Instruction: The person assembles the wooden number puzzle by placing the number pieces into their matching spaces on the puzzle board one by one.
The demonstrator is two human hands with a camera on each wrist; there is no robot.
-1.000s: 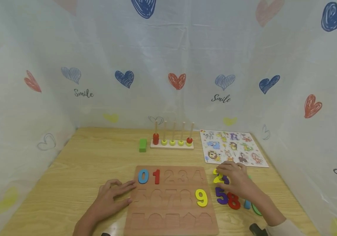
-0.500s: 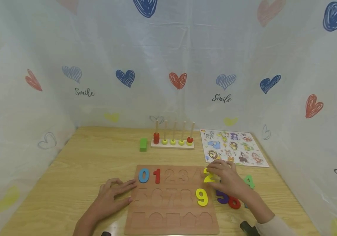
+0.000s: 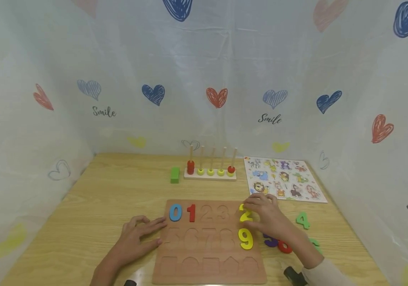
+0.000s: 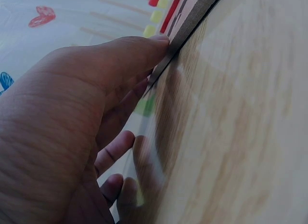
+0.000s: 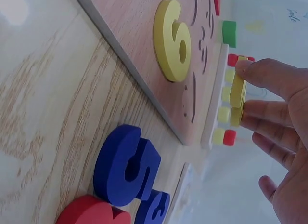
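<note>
One yellow 2 (image 3: 245, 216) hanging above board (image 3: 204, 252), right hand (image 3: 268, 215) pinching it; left hand (image 3: 136, 239), fingers loosely extended, touching board's left edge. Step seemingly placing; next move probably needing leftward shift to matching outline (image 3: 206, 213).

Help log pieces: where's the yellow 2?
In the head view, the right hand pinches the yellow 2 over the upper right of the board, beyond the yellow 9.

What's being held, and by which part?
The yellow 2, in the right hand, pinched at opposite ends between thumb and fingers; the left hand only touches the board at its edge.
</note>
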